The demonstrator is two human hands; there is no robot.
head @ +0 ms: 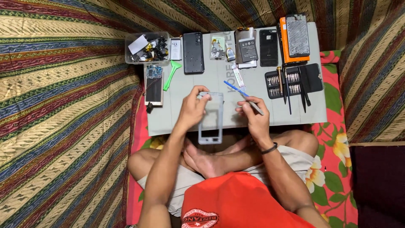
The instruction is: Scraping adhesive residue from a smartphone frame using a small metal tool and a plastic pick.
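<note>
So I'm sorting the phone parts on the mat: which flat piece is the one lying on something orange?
The grey panel at the mat's far right corner. It alone lies on an orange case; the other dark panels lie directly on the grey mat.

View: single head-worn camera, no second view to share ground.
Position: above the seated person's lap.
Direction: straight down onto the grey work mat [253, 116] and crossed legs.
Range: near; forearms fill the lower frame, striped cloth [63, 105] surrounds.
</note>
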